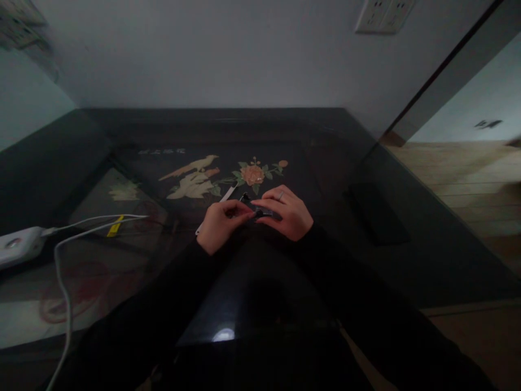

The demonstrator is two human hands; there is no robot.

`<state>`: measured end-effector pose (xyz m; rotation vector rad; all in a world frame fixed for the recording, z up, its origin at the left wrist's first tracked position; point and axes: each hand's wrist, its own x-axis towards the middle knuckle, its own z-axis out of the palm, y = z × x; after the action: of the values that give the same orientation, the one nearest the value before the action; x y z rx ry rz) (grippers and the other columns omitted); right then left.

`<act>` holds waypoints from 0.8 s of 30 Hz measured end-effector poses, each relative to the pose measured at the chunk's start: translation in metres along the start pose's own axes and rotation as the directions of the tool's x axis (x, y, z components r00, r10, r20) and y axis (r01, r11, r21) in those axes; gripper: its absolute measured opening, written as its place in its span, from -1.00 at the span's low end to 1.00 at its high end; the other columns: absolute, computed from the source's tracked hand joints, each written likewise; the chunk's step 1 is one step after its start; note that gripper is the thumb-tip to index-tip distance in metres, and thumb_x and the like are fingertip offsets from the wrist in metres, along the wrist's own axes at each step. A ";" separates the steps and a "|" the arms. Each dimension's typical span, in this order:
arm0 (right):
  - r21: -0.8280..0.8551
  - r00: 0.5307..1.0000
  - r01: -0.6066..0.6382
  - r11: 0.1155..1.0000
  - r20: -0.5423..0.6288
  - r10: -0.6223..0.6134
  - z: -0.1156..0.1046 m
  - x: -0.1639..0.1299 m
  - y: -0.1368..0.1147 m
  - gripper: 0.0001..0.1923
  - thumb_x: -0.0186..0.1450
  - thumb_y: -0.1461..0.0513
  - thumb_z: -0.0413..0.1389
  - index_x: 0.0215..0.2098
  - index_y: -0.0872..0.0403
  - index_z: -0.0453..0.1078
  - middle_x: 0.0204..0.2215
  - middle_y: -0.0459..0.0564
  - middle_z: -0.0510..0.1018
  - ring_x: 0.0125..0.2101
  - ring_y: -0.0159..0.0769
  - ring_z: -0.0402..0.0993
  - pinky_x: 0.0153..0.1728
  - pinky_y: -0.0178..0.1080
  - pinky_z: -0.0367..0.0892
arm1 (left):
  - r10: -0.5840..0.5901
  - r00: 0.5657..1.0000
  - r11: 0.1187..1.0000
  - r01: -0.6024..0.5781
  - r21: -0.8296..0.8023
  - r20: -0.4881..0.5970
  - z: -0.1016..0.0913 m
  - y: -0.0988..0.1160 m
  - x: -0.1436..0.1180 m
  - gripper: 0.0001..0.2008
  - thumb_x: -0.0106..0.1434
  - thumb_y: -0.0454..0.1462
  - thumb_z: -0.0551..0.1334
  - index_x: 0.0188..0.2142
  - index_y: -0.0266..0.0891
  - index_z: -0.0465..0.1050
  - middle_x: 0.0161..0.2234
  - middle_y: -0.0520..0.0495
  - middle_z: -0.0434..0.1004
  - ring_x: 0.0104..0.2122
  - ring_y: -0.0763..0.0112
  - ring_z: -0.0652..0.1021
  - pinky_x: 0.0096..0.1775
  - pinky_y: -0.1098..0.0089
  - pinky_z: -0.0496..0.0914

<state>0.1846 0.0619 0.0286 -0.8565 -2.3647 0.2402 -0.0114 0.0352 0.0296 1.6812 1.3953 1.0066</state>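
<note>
My left hand (222, 224) and my right hand (288, 213) meet above the dark tabletop, thumbs and fingertips pinched together. Between them is a small dark piece with a clear or shiny part (260, 213), too small and dim to name. The right hand wears a ring. Just above the left fingers a small black curved bit (245, 196) sticks up; whether it belongs to the held piece I cannot tell. A slim whitish strip (228, 192) with a dark end lies slantwise on the table, partly hidden behind my left hand.
The glossy dark table (325, 141) has a bird-and-flower picture (191, 184). At left lie a white power strip (20, 244), a white cable (61, 271) and a yellow tag (115, 226). A black flat object (376, 214) lies at right. A wall socket (385, 15) is above.
</note>
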 end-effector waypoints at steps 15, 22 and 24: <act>-0.010 0.998 0.008 1.000 -0.056 -0.009 0.003 -0.003 -0.008 -0.72 0.37 0.10 0.03 -0.23 0.05 0.52 -0.31 0.04 0.55 -0.24 -0.18 0.40 -0.17 -0.14 0.28 | -0.068 0.998 0.972 0.069 -0.224 0.013 0.000 0.010 -0.002 -0.77 0.04 -0.16 0.36 -0.38 -0.26 0.45 -0.45 0.01 0.52 -0.44 0.45 0.51 -0.34 0.42 0.40; 0.147 0.939 -0.004 0.989 -0.340 0.055 -0.001 -0.003 -0.018 -0.81 0.32 0.14 0.12 -0.28 0.06 0.53 -0.37 0.00 0.51 -0.28 -0.24 0.40 -0.21 -0.18 0.33 | -0.139 0.948 0.661 0.305 -0.685 0.287 0.008 0.010 -0.007 -0.74 0.18 -0.13 0.30 -0.20 -0.24 0.53 -0.21 -0.10 0.57 -0.21 0.36 0.55 -0.18 0.37 0.47; 0.176 0.918 0.040 0.984 -0.396 0.033 0.000 -0.003 -0.021 -0.85 0.31 0.18 0.13 -0.27 0.07 0.52 -0.37 0.00 0.50 -0.29 -0.25 0.40 -0.23 -0.18 0.34 | -0.121 0.917 0.547 0.382 -0.745 0.381 0.011 0.009 -0.009 -0.73 0.15 -0.12 0.34 -0.22 -0.24 0.54 -0.21 -0.10 0.58 -0.19 0.35 0.55 -0.16 0.35 0.47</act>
<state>0.1750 0.0439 0.0345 -0.7340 -1.9316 0.2488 0.0011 0.0242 0.0323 0.8339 0.7349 0.9607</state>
